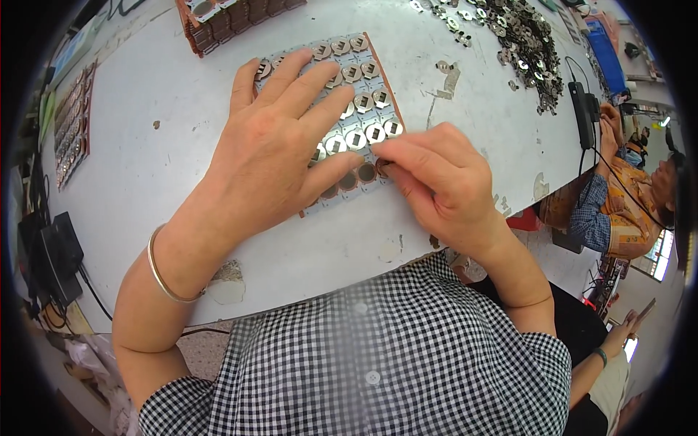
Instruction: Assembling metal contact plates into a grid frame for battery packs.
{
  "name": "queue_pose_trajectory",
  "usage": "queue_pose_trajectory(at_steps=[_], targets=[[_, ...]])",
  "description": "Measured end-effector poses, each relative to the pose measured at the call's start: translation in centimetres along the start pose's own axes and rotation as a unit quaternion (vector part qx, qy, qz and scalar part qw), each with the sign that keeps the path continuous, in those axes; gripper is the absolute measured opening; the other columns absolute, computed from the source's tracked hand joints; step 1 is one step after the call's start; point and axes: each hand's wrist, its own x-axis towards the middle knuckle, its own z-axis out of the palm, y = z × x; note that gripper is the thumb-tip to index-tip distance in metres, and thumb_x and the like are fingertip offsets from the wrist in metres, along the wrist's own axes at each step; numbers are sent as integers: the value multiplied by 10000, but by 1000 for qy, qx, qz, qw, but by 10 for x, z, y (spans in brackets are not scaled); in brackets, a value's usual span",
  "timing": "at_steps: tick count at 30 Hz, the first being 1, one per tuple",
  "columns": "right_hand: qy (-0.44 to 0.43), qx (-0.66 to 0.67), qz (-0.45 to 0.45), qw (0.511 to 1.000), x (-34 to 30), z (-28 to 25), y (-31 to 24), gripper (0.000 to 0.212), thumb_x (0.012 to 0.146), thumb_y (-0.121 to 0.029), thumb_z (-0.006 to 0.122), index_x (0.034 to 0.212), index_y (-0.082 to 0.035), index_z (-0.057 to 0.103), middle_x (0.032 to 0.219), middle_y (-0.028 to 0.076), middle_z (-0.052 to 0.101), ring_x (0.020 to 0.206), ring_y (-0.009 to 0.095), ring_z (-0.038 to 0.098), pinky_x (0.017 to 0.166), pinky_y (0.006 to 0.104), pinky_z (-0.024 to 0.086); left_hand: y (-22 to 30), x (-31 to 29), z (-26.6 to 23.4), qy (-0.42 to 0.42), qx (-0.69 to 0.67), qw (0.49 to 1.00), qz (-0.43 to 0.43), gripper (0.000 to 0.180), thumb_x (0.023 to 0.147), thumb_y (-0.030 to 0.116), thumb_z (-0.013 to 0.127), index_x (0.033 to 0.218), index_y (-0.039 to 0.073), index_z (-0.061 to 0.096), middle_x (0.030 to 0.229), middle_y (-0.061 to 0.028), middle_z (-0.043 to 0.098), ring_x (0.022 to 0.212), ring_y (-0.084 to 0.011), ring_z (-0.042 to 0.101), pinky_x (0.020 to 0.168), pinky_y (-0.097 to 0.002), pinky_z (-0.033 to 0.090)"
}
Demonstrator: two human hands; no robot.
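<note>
Left hand (269, 138) lies palm down across the panel (382, 74), fingers spread apart, not clamped on anything; thumb reaches toward the lower rows. Right hand (443, 178) is at the panel's lower right corner, thumb and index tip close together over the end of a row — cannot tell if anything is pinched between them.

The panel sits on the white table (160, 87) right in front of the person, partly under the left hand. Rows of shiny metal clips (355, 139) fill its upper part; the row nearest the body shows bare dark round pads (366, 172). Any marking on the board is too small to read.

Pile of loose metal clips (527, 51) at the far right of the table, a few strays beside it. Stack of panels (240, 22) at the far edge, another panel (75, 123) at far left. Black power strip (582, 112) on the right edge, black adapter (58, 254) on the left — lettering on either can't be made out. Co-worker (629, 211) in orange and blue clothing at right, hands near the table edge.
</note>
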Motion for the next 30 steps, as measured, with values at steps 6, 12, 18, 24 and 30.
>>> queue_pose_trajectory(at_steps=[6, 12, 18, 24, 30], targets=[[-48, 31, 30, 998, -3, -2, -5, 354, 770, 47, 781, 1108, -53, 746, 1039, 96, 730, 780, 216, 664, 656, 316, 559, 0, 2, -2, -14, 8, 1000, -4, 580, 839, 315, 764, 1307, -8, 647, 1402, -199, 588, 1382, -407, 471, 1154, -573, 284], [-29, -20, 13, 999, -4, 1, -13, 319, 783, 48, 760, 1087, -46, 737, 1013, 125, 717, 791, 266, 731, 646, 344, 609, 0, 4, -3, -12, 12, 1000, 1, 571, 843, 314, 755, 1298, -14, 647, 1412, -204, 577, 1391, -412, 461, 1160, -575, 274], [-38, -27, 6, 999, -6, -4, -8, 269, 811, -44, 704, 1080, -37, 702, 1045, 101, 696, 802, 245, 717, 643, 339, 592, -1, 6, -5, -37, 5, 999, 11, 572, 848, 298, 744, 1307, -22, 628, 1440, -226, 543, 1412, -431, 432, 1166, -590, 246], [49, -67, 85, 993, 26, -46, 87, 280, 864, 4, 691, 1140, -35, 719, 1033, 116, 718, 741, 202, 659, 664, 294, 544, 3, 5, -9, -52, -7, 999, -2, 598, 853, 306, 744, 1325, -36, 609, 1445, -229, 532, 1414, -440, 422, 1172, -585, 222], [-25, -38, 84, 995, 37, -58, 106, 278, 871, -28, 702, 1145, -66, 729, 1062, 58, 699, 784, 164, 629, 677, 279, 509, 2, 8, -8, -48, -10, 999, -2, 601, 841, 307, 757, 1314, -39, 620, 1438, -228, 541, 1411, -436, 427, 1168, -588, 226]])
